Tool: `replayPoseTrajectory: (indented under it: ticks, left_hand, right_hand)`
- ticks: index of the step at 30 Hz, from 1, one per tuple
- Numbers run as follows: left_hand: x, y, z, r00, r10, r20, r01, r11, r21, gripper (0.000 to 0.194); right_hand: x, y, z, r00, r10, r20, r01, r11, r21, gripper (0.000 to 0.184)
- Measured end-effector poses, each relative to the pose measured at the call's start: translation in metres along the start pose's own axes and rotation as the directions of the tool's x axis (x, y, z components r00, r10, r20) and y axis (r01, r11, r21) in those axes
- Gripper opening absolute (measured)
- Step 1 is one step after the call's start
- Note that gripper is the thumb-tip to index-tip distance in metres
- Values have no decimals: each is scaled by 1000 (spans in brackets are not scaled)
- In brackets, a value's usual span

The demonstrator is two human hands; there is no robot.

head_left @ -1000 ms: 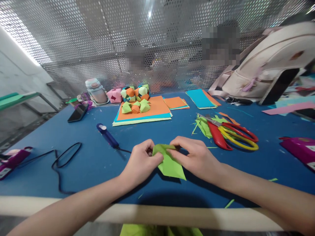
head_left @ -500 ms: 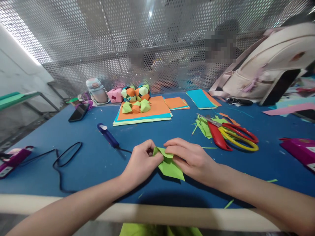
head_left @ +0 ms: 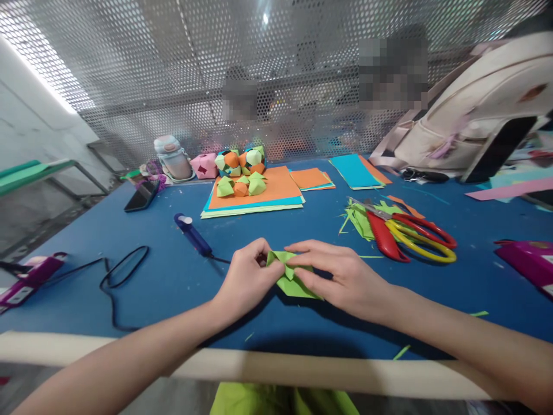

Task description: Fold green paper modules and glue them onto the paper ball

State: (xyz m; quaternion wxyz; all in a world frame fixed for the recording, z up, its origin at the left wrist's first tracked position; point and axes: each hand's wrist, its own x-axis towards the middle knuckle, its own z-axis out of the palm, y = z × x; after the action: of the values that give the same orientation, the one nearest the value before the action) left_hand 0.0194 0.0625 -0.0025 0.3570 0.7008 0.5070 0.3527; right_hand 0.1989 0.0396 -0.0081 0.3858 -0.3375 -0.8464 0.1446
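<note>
A small piece of green paper (head_left: 298,285), partly folded, is held between my two hands above the blue table near its front edge. My left hand (head_left: 248,276) pinches its left corner between thumb and curled fingers. Across the right part of the paper lie the fingers of my right hand (head_left: 341,279), fingertips on the folded flap and along the right edge. Part of the sheet is hidden under the fingers. To the right, scissors with red and yellow handles (head_left: 421,233) rest by a red-handled tool (head_left: 384,233) on green paper scraps (head_left: 360,222).
Folded paper shapes (head_left: 239,185) sit on stacked coloured sheets (head_left: 254,204). A blue corded tool (head_left: 193,236) lies left, its black cable (head_left: 103,282) crossing the table. Small orange sheets (head_left: 309,178), blue sheets (head_left: 354,172), a bottle (head_left: 173,158), phone (head_left: 141,196) and backpack (head_left: 470,109) stand behind.
The paper's near part has tipped up and looks shorter, with the top flap folded further over. My right hand's fingers have spread across it. The view has shifted slightly.
</note>
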Motion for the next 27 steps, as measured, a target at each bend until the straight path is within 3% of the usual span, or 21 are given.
replayPoseTrajectory:
  ticks: [4,7,10,12,16,22,25,27]
  left_hand:
    - [-1,-1,0,1000,28,4,-28,1000,4,16]
    - [-1,1,0,999,37,17,-37,999,12,15]
    - [1,2,-1,1000,18,16,-18,1000,-3,13]
    - [1,3,-1,1000,-2,12,2,1000,-25,13]
    - [1,4,-1,999,-32,28,33,999,-41,15]
    - [2,1,2,999,-46,23,46,999,-28,15]
    - [4,-2,2,998,-64,21,64,998,-23,15]
    - [4,-3,1,997,-68,24,69,998,-16,15]
  right_hand:
    - [3,-3,-1,982,188,21,-189,980,59,19]
    - [6,-6,-5,933,346,93,-357,924,136,27]
    - [8,-6,-10,885,410,220,-453,866,209,40]
    - [8,-4,-13,881,404,248,-457,863,218,43]
    - [9,2,-11,896,418,152,-443,868,225,30]
    - [10,6,-7,913,401,76,-408,900,151,29]
    - [15,3,-6,899,422,120,-438,878,192,24]
    - [19,-1,-6,877,446,179,-481,813,329,28]
